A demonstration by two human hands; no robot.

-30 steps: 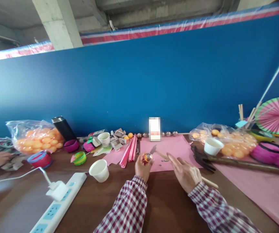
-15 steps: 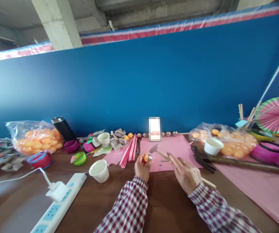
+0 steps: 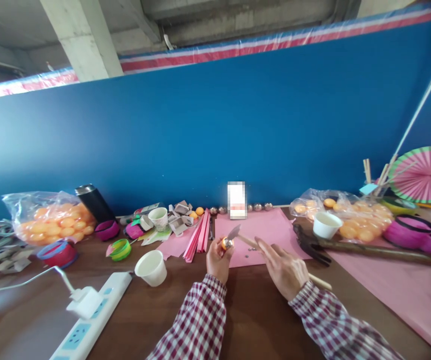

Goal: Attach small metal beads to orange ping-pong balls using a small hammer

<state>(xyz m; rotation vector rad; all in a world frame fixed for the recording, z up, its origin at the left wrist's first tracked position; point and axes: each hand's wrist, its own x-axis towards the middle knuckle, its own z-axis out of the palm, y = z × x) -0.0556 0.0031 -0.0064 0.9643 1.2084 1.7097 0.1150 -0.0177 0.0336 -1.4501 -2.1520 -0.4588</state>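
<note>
My left hand [image 3: 218,261] pinches an orange ball [image 3: 224,242] whose right side is covered with shiny silver pieces. My right hand [image 3: 285,267] is closed round the pale wooden handle of a small hammer [image 3: 234,232]. The hammer's grey head is at the ball's upper right; whether they touch I cannot tell. Small silver bits [image 3: 252,249] lie on the pink paper [image 3: 271,230] between my hands. Along its far edge stands a row of silver balls [image 3: 257,207], partly hidden by a blurred white box [image 3: 237,200].
A white cup [image 3: 151,268] and a power strip [image 3: 98,310] are at the left. Bags of orange balls [image 3: 63,220] stand on both sides. A large claw hammer [image 3: 350,246] lies at the right near another white cup [image 3: 327,225]. Folded pink strips [image 3: 199,235] lie beyond my left hand.
The hammer head has moved left and slightly down, closer to the ball. My left hand still holds the ball, its silver side now turned a little differently. The whole view has shifted slightly.
</note>
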